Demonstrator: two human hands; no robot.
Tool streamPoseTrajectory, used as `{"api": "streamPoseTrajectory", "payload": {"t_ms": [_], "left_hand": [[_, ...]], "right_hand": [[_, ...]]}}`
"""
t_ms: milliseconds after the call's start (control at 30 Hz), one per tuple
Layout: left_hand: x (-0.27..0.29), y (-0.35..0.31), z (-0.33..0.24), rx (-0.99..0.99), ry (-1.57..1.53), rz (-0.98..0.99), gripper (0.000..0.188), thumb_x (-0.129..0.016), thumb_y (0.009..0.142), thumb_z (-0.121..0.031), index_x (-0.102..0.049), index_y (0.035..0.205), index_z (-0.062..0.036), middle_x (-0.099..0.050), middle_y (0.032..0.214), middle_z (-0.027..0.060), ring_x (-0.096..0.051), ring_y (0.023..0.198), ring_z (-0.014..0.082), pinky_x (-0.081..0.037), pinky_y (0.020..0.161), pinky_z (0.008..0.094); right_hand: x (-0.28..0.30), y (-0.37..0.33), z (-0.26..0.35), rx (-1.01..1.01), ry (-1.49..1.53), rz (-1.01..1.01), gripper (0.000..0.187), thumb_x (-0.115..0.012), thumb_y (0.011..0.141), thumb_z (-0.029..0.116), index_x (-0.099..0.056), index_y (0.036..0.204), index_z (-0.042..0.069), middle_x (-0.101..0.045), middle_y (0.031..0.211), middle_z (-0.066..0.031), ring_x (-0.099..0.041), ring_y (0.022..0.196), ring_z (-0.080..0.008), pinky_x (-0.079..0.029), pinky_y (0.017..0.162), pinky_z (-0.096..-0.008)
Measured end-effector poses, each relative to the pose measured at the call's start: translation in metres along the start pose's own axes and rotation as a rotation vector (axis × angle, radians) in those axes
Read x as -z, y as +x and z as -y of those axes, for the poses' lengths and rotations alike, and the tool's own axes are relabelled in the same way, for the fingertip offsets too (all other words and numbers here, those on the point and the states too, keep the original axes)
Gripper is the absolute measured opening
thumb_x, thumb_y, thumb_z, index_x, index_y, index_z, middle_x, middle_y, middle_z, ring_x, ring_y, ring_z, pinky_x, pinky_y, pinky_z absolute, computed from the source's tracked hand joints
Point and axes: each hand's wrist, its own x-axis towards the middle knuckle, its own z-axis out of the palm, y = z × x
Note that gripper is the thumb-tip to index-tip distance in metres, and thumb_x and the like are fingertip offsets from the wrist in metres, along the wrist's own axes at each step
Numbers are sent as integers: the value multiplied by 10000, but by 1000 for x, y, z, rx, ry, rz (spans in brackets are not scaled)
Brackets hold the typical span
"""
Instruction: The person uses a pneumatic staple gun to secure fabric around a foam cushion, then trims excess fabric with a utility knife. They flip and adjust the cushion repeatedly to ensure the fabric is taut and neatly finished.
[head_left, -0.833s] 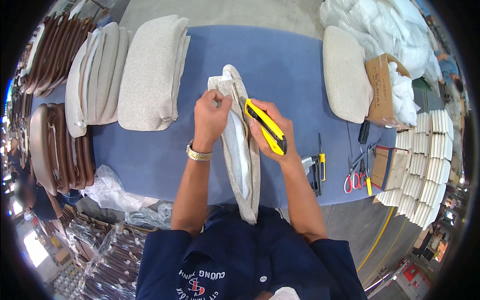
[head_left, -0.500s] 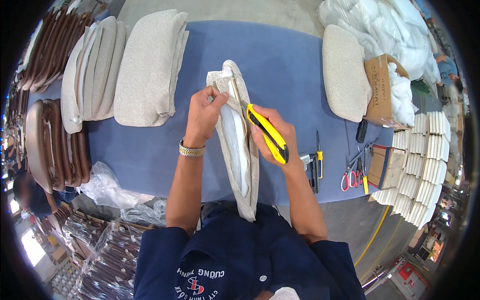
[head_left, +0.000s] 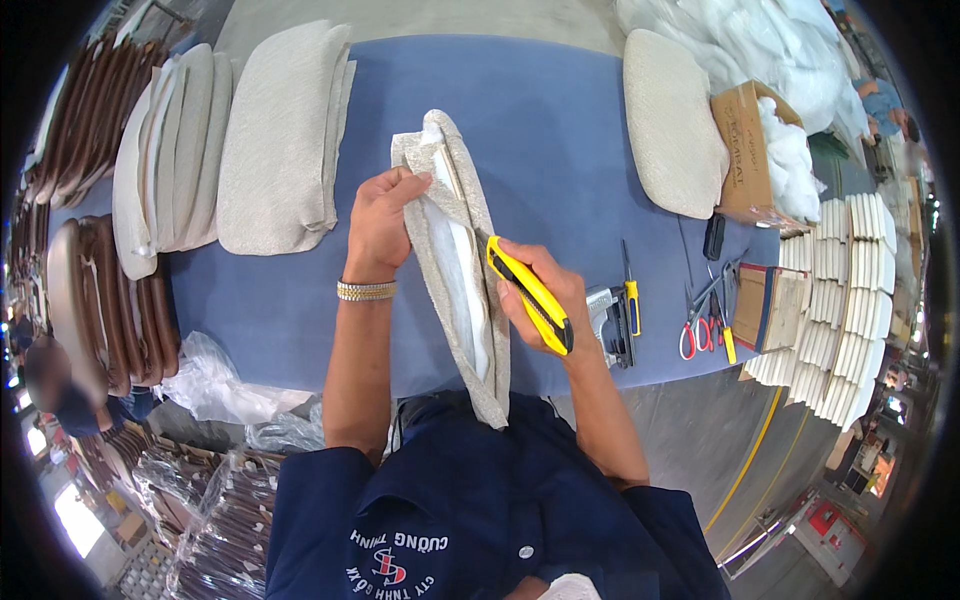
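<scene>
A narrow, beige fabric-covered cushion (head_left: 477, 208) stands on its edge in front of me, its near end against my shirt. White padding (head_left: 452, 265) shows through the long opening in its cover. My left hand (head_left: 382, 222) pinches the cover's left flap between thumb and fingers. In my right hand (head_left: 540, 290) is a yellow-and-black utility knife (head_left: 528, 293), its grip wrapped by my fingers. The blade end points away from me and meets the right edge of the opening; how deep the tip goes is hidden.
Beige cushions (head_left: 275, 140) are stacked on the blue table (head_left: 480, 75) at left, beside brown ones (head_left: 110, 300). One beige cushion (head_left: 675, 120) lies right, near a carton (head_left: 745, 150) of white stuffing. A stapler (head_left: 610, 325), screwdriver (head_left: 632, 305) and red-handled scissors (head_left: 688, 338) lie near the right edge.
The knife and my right hand have moved toward me along the cushion's edge. My left hand still pinches the flap. The whole view has shifted slightly.
</scene>
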Motion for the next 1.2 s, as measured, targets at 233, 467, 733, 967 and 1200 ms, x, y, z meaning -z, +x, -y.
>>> {"api": "streamPoseTrajectory", "payload": {"t_ms": [233, 467, 733, 967, 1200], "left_hand": [[-16, -15, -8, 57, -326, -44, 156, -609, 977, -111, -679, 928, 19, -713, 991, 127, -682, 827, 176, -533, 746, 299], [-13, -60, 29, -404, 970, -111, 318, -671, 986, -295, -682, 1084, 7, -678, 1057, 155, -668, 927, 283, -515, 794, 412], [-48, -59, 24, -532, 1354, -224, 276, -770, 866, -256, -613, 872, -29, -617, 906, 167, -612, 721, 366, -499, 642, 427], [-18, -59, 14, -218, 829, -59, 199, -722, 903, -152, -614, 799, -21, -606, 743, 78, -573, 638, 145, -439, 539, 330], [-16, -66, 6, 70, 201, -33, 172, -679, 938, -79, -592, 794, -43, -648, 795, 39, -582, 623, 92, -447, 558, 236]], "right_hand": [[1, -40, 9, -18, -50, -14, 399, -674, 871, 53, -626, 1267, 24, -736, 1004, -121, -710, 780, -173, -548, 714, -269], [-6, -35, 5, 21, -74, -39, 413, -691, 873, 88, -614, 1277, 58, -724, 996, -138, -723, 774, -264, -565, 701, -321], [-14, -31, 3, 62, -90, -49, 410, -696, 864, 83, -618, 1266, 66, -732, 1014, -124, -736, 785, -270, -576, 698, -319], [-11, -36, -2, 22, -16, -67, 389, -689, 878, 65, -618, 1260, 57, -737, 992, -111, -732, 749, -226, -569, 686, -298], [-8, -52, 0, 39, -36, -57, 384, -688, 876, 56, -626, 1255, 54, -720, 934, -113, -707, 728, -200, -547, 672, -295]]}}
